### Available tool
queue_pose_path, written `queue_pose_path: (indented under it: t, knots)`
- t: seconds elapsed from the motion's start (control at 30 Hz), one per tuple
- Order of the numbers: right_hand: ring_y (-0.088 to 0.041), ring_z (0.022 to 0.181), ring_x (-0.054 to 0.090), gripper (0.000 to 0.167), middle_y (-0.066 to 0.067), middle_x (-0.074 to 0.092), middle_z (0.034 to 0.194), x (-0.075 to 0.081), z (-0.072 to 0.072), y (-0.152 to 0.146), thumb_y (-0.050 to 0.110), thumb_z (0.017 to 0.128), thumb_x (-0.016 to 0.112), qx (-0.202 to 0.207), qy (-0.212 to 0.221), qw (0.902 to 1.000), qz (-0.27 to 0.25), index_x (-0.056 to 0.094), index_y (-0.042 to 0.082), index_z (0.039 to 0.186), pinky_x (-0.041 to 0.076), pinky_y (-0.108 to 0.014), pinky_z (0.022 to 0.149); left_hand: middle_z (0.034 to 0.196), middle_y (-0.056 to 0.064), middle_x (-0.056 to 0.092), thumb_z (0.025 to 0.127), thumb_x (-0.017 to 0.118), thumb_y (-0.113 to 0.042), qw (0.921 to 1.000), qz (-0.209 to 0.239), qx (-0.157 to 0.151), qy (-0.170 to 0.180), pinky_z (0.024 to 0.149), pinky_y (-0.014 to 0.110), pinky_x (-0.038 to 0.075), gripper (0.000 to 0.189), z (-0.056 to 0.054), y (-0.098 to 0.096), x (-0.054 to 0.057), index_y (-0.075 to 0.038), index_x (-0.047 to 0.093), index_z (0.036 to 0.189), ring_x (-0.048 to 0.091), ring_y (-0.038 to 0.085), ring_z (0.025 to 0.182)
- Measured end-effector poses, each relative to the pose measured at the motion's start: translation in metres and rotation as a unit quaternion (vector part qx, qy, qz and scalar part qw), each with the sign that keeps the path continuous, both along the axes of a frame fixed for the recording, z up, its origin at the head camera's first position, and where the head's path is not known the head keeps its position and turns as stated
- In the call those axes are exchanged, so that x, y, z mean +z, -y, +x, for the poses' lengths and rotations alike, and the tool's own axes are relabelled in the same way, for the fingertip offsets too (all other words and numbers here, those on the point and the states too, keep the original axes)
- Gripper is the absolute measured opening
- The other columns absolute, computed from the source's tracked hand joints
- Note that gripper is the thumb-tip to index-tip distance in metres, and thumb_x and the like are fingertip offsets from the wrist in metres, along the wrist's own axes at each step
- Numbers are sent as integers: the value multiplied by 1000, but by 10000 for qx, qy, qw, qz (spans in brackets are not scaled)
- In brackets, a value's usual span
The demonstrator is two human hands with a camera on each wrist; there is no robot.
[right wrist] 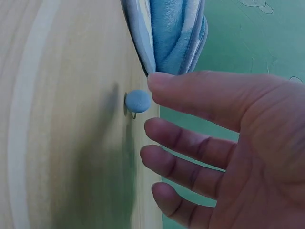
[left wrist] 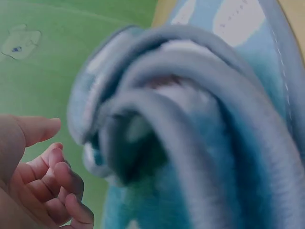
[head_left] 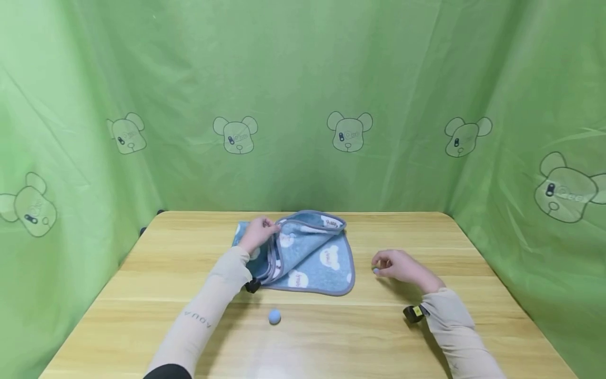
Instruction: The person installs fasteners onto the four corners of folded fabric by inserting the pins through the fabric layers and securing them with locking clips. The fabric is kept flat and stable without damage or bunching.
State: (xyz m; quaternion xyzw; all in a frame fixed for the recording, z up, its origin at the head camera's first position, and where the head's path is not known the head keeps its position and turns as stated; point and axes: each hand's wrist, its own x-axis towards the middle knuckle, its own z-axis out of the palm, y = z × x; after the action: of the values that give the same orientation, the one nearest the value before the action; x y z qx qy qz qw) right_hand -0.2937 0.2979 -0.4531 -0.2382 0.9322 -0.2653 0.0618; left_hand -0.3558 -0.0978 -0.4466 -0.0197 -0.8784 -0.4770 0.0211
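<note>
A blue blanket (head_left: pixel 314 263) with white bear prints and grey piping lies partly folded over itself at the back of the table. My left hand (head_left: pixel 258 231) is over its left side; the left wrist view shows thumb and loosely curled fingers beside the blanket's bunched edges (left wrist: pixel 181 109), holding nothing. My right hand (head_left: pixel 400 265) is low over the table, right of the blanket. Just off its thumb tip is a small blue round piece (right wrist: pixel 137 101) with a thin loop under it, like a covered button. The right fingers are spread and slightly bent, with nothing between them.
A blue ball-like piece (head_left: pixel 274 316) lies on the wooden table (head_left: pixel 331 337), in front of the blanket. Green curtains (head_left: pixel 293 173) with bear-head outlines hang behind the table and along both sides.
</note>
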Motion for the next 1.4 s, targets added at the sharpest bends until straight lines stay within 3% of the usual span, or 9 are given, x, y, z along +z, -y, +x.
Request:
queue_pose_path:
  t: [0.27,0.5,0.67,0.9,1.07,1.17,1.4]
  knots:
    - [-8,70,48,14,-1,59,77,-1,1,0,8,81,74,44,157,9999,-8,67,5,93,42,-23,65,85,7,63,90,69,-25,9970,-291,-453,-549,64,24,45,20,21,-6,28,-6,63,94,57,17,76]
    - [-6,69,49,11,-1,60,76,-3,1,0,4,81,72,208,244,9995,-31,66,3,91,43,-22,64,86,5,66,90,69,-26,9857,-675,-1309,-823,65,25,48,18,45,-30,41,-11,65,97,59,13,77]
    - [-6,69,47,9,0,59,75,-3,1,2,-1,80,68,215,227,9995,24,65,4,86,41,-21,63,85,0,66,90,69,-28,9657,-1277,-2093,-853,67,22,48,16,59,-53,40,-14,66,96,57,8,75]
    - [-6,68,47,11,0,58,73,-3,2,5,-3,80,67,152,278,9995,11,61,6,81,40,-22,62,87,-1,69,88,71,-25,9273,-2047,-3068,-634,69,20,48,19,72,-81,29,-12,67,101,58,6,73]
    - [-6,66,47,13,2,57,72,-2,3,6,-2,79,69,120,333,9994,-21,60,8,80,40,-21,61,81,-6,66,86,73,-26,8978,-2745,-3409,-494,67,18,45,19,77,-95,19,-15,68,101,56,3,70]
    - [-6,65,47,12,2,57,71,-2,3,7,-1,79,70,94,374,9992,-36,60,7,80,40,-21,59,78,-8,63,84,75,-26,8844,-2979,-3570,-397,66,17,44,18,79,-100,15,-17,69,98,55,2,70]
    - [-7,68,48,13,3,59,73,-6,0,7,0,78,72,66,185,9998,73,62,8,79,42,-21,63,84,-6,64,79,80,-19,8695,-3153,-3802,-1,72,16,44,21,79,-107,9,-14,69,96,53,2,75]
